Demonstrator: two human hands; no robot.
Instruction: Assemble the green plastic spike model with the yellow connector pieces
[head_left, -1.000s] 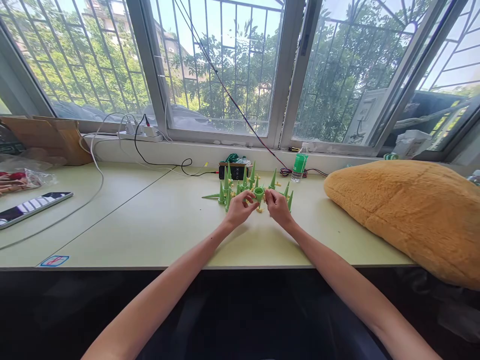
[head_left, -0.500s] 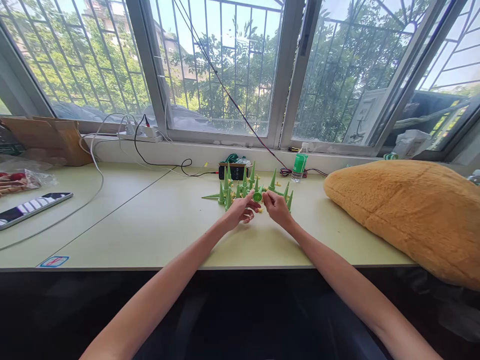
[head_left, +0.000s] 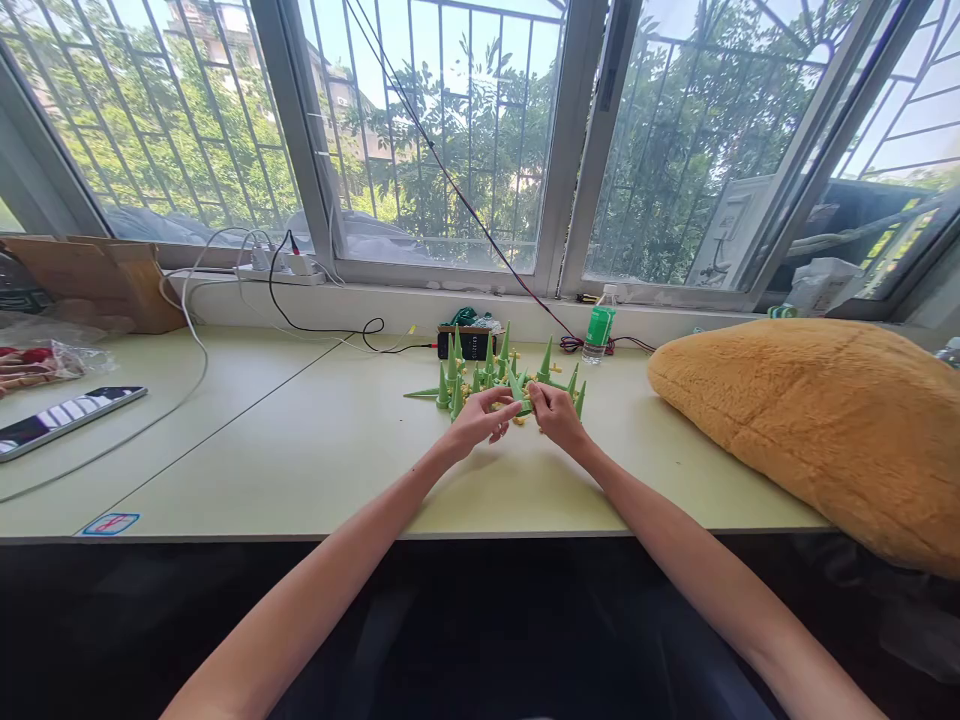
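Fingers (head_left: 504, 398) of left hand (head_left: 477, 420) pinch green cone (head_left: 516, 386); right hand (head_left: 556, 412), fingers bunched, any contents hidden.

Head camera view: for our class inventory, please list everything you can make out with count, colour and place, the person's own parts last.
held cone: 1, green, at the hands
standing cones: many, green, mid-table, too crowded to count
small pieces: several, yellow, among the cones
propped phone: 1, black, behind the cones
bottle: 1, clear, green label, back
plush: 1, orange-brown, right
flat phone: 1, dark screen, left
plastic bag: 1, clear, far left
cardboard box: 1, brown, back left
cables: several, white and dark, back and left
sticker: 1, blue-edged, front left
table: pale yellow-green, centre
window frames: several, grey, behind
trees: several, green, outside
left hand: 1, bare, at the cone's base
right hand: 1, bare, pinched beside it
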